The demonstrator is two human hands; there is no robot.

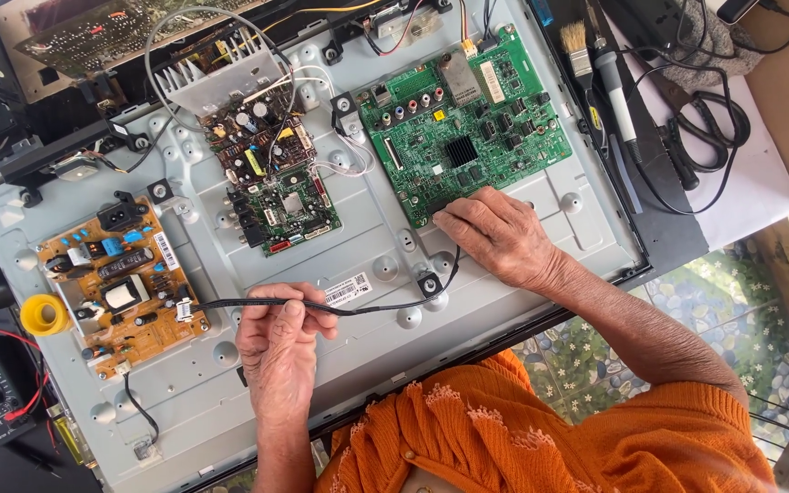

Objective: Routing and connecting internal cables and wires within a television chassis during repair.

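centrally, white barcode label on grey panel, left hand pinching black cable, right hand gripping its end

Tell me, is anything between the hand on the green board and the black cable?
Nothing visible is. The right hand rests on the lower edge of the green board, and the black cable runs up right under its fingers. The left hand pinches the same cable further along, over the grey metal panel.
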